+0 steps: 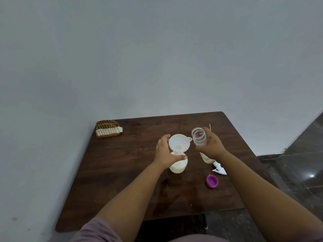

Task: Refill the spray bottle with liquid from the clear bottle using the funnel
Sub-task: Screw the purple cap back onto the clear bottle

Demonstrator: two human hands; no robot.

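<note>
A white funnel sits in the neck of the translucent spray bottle, which stands upright on the wooden table with pale yellowish liquid in it. My left hand curls round the bottle's neck just under the funnel. My right hand grips the clear bottle, uncapped, upright beside the funnel's right rim, with a little liquid at its bottom. The white spray head lies on the table under my right wrist. A purple cap lies open side up near it.
A small gold wire holder with white packets stands at the table's back left corner. A grey wall lies behind and to the left. Dark tiled floor shows to the right of the table.
</note>
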